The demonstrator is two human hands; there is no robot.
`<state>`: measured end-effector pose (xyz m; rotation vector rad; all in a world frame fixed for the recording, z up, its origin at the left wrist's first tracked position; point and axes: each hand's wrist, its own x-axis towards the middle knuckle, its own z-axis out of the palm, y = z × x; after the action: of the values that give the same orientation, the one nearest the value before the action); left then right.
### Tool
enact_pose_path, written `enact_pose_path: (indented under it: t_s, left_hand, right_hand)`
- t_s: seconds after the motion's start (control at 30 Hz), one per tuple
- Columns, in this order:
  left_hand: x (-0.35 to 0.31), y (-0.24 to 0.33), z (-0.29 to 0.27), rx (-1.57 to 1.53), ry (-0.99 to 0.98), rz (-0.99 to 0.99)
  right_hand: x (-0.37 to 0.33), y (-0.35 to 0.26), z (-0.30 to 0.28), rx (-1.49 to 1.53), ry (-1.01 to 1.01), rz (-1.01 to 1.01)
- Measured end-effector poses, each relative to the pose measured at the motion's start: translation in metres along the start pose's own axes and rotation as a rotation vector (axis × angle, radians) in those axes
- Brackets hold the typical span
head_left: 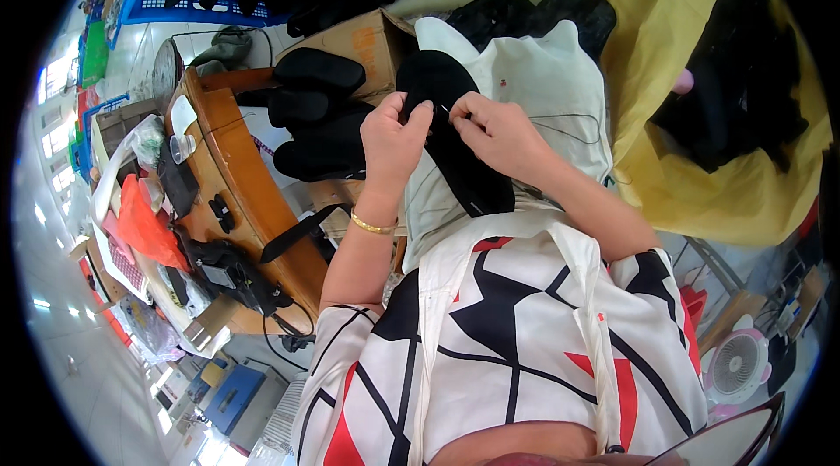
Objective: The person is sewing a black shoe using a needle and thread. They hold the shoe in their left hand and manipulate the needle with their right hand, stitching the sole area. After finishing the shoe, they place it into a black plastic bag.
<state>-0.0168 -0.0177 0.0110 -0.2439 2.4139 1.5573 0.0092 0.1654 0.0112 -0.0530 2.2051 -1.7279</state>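
Upper centre: left hand (pixel 391 135) pinches black shoe (pixel 451 149); right hand (pixel 497 133) pinches probable needle (pixel 444 107), so stitching; next pull wants steadiness.

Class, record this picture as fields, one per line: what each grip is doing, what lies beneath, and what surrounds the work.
Left grip: pinching a black shoe-shaped piece
Right grip: fingers bent together at the piece's right side; anything held is too small to identify
Beneath: white cloth
Left side: wooden table, black shoes
Right side: yellow cloth around black items
Lower right: white-and-pink fan
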Motion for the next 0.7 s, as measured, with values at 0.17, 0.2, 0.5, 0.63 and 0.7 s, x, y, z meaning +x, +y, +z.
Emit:
enact_pose_path:
  t_s: [0.17, 0.2, 0.5, 0.63, 0.7]
  left_hand:
    - [-0.002, 0.005, 0.001, -0.199, -0.029, -0.078]
    - [-0.002, 0.005, 0.001, -0.203, -0.03, -0.079]
    - [0.001, 0.004, 0.001, -0.127, -0.034, -0.089]
    - [0.006, 0.012, -0.002, -0.153, -0.059, -0.192]
    - [0.01, 0.012, -0.007, -0.229, -0.124, -0.268]
  right_hand:
    - [0.003, -0.001, 0.001, -0.1, -0.007, -0.029]
    - [0.003, -0.001, 0.001, -0.107, -0.004, -0.037]
    - [0.008, 0.006, 0.003, -0.142, 0.018, -0.097]
    - [0.006, 0.01, 0.01, -0.285, 0.044, -0.125]
    - [0.001, 0.011, 0.017, -0.357, 0.049, -0.104]
